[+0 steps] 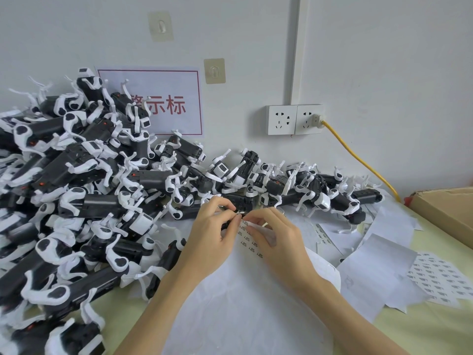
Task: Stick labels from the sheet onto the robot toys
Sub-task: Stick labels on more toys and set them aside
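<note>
A big heap of black-and-white robot toys (84,180) covers the left of the table and stretches along the wall to the right. In front of me lies a label sheet (252,243) with small printed labels. My left hand (213,233) and my right hand (275,235) meet above the sheet's far edge. Their fingertips pinch a small white label between them. A dark toy part shows just under my left fingers, mostly hidden.
Loose white backing sheets (368,272) and another label sheet (440,278) lie to the right. A cardboard box (445,203) stands at the right edge. A yellow cable (358,160) runs from the wall socket (294,119) down to the table.
</note>
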`<action>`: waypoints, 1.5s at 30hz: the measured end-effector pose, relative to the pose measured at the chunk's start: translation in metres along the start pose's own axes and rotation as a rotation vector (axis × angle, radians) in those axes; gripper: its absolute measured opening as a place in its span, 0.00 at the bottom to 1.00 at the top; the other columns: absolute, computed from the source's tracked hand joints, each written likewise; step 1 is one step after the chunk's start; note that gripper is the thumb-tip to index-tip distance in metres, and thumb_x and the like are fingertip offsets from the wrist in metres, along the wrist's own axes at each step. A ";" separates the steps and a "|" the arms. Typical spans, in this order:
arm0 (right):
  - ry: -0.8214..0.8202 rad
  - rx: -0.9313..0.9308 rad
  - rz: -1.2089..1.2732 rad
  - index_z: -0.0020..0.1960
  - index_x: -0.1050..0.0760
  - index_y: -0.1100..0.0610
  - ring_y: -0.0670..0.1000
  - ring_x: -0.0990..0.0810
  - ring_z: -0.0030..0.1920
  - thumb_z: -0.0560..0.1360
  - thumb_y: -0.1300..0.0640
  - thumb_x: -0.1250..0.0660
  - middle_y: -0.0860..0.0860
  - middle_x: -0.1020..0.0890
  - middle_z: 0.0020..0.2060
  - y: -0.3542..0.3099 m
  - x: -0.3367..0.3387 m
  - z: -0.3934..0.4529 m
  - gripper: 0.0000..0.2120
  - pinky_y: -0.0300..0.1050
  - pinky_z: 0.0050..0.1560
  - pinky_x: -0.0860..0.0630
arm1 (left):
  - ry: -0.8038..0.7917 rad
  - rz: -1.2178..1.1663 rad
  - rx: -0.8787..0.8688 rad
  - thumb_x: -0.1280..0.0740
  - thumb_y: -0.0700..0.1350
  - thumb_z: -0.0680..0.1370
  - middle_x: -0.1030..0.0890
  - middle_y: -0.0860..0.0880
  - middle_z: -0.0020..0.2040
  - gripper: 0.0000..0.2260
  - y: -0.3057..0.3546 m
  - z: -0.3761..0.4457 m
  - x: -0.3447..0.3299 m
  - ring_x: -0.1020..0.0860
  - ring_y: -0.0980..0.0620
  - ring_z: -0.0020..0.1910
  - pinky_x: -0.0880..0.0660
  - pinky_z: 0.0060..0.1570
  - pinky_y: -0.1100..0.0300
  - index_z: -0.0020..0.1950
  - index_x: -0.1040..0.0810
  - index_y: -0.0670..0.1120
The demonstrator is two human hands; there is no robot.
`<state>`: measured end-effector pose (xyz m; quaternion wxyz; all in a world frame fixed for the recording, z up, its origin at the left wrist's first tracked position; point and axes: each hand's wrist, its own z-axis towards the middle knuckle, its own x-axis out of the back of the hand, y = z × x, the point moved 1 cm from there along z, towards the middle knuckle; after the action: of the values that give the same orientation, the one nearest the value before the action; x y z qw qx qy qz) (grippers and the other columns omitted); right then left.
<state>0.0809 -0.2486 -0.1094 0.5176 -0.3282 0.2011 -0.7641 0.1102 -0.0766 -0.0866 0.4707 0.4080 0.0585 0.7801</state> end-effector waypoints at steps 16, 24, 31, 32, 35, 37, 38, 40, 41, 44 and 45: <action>0.162 -0.246 0.116 0.52 0.18 0.52 0.48 0.16 0.53 0.81 0.64 0.29 0.44 0.14 0.47 -0.004 -0.003 0.001 0.07 0.42 0.57 0.21 | -0.066 0.040 0.266 0.42 0.46 0.88 0.22 0.51 0.49 0.11 -0.017 0.002 0.005 0.24 0.58 0.49 0.32 0.48 0.72 0.57 0.19 0.48; 0.211 -0.482 0.382 0.52 0.16 0.52 0.48 0.15 0.47 0.80 0.63 0.28 0.49 0.13 0.45 0.001 0.000 0.003 0.07 0.40 0.51 0.19 | -0.102 0.002 0.384 0.33 0.43 0.81 0.20 0.49 0.47 0.07 -0.017 0.004 0.009 0.23 0.52 0.38 0.30 0.37 0.66 0.49 0.23 0.56; 0.184 -0.508 0.424 0.52 0.15 0.51 0.48 0.17 0.45 0.80 0.62 0.28 0.50 0.14 0.43 0.000 0.002 0.004 0.07 0.42 0.51 0.19 | -0.044 -0.175 0.500 0.29 0.41 0.76 0.20 0.46 0.50 0.06 -0.013 0.003 0.010 0.20 0.48 0.47 0.24 0.47 0.53 0.47 0.21 0.53; 0.177 -0.507 0.419 0.52 0.15 0.51 0.48 0.17 0.45 0.80 0.62 0.28 0.50 0.14 0.43 0.000 0.002 0.004 0.07 0.42 0.51 0.19 | -0.023 -0.183 0.511 0.29 0.41 0.76 0.19 0.50 0.48 0.07 -0.014 0.003 0.010 0.20 0.50 0.46 0.23 0.48 0.53 0.47 0.21 0.53; 0.173 -0.510 0.424 0.53 0.15 0.52 0.48 0.17 0.44 0.80 0.62 0.28 0.49 0.15 0.42 -0.001 0.003 0.004 0.07 0.40 0.49 0.19 | 0.076 -0.263 0.534 0.29 0.38 0.76 0.19 0.57 0.43 0.08 -0.016 0.003 0.012 0.21 0.56 0.41 0.26 0.38 0.67 0.46 0.22 0.52; 0.171 -0.517 0.444 0.52 0.15 0.52 0.47 0.17 0.44 0.80 0.62 0.28 0.49 0.15 0.43 -0.002 0.004 0.004 0.06 0.40 0.49 0.19 | 0.163 -0.371 0.568 0.30 0.37 0.77 0.19 0.54 0.44 0.11 -0.017 0.004 0.013 0.21 0.55 0.38 0.25 0.38 0.67 0.49 0.23 0.53; 0.166 -0.521 0.462 0.52 0.15 0.53 0.47 0.17 0.44 0.80 0.62 0.28 0.49 0.14 0.43 -0.003 0.004 0.005 0.05 0.39 0.49 0.20 | 0.214 -0.441 0.592 0.30 0.37 0.77 0.19 0.52 0.47 0.12 -0.017 0.005 0.013 0.20 0.56 0.37 0.23 0.39 0.64 0.52 0.23 0.54; 0.158 -0.533 0.513 0.52 0.15 0.55 0.47 0.17 0.45 0.80 0.61 0.28 0.49 0.15 0.43 -0.005 0.005 0.006 0.03 0.39 0.48 0.20 | 0.307 -0.608 0.636 0.31 0.36 0.78 0.19 0.48 0.51 0.17 -0.015 0.007 0.016 0.19 0.60 0.35 0.19 0.39 0.61 0.58 0.24 0.57; 0.159 -0.540 0.533 0.51 0.15 0.56 0.47 0.17 0.45 0.80 0.61 0.27 0.49 0.15 0.42 -0.005 0.006 0.006 0.03 0.39 0.48 0.20 | 0.337 -0.687 0.651 0.31 0.36 0.78 0.19 0.46 0.53 0.19 -0.013 0.009 0.016 0.19 0.60 0.37 0.18 0.41 0.61 0.61 0.24 0.60; 0.169 -0.550 0.562 0.51 0.15 0.57 0.48 0.17 0.46 0.80 0.60 0.27 0.49 0.15 0.42 -0.008 0.010 0.010 0.02 0.39 0.48 0.20 | 0.314 -0.933 0.658 0.34 0.33 0.80 0.22 0.37 0.58 0.29 -0.005 0.012 0.017 0.18 0.49 0.48 0.17 0.56 0.37 0.71 0.26 0.65; 0.171 -0.547 0.570 0.51 0.15 0.57 0.48 0.17 0.46 0.80 0.59 0.27 0.49 0.15 0.42 -0.008 0.011 0.011 0.03 0.40 0.48 0.20 | 0.285 -1.001 0.641 0.35 0.31 0.79 0.23 0.37 0.57 0.33 -0.001 0.012 0.017 0.19 0.46 0.49 0.20 0.58 0.31 0.72 0.27 0.66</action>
<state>0.0803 -0.2555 -0.0929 0.5835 -0.3201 0.5224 -0.5330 0.1156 -0.0660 -0.0695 0.6216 0.3439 0.5373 0.4546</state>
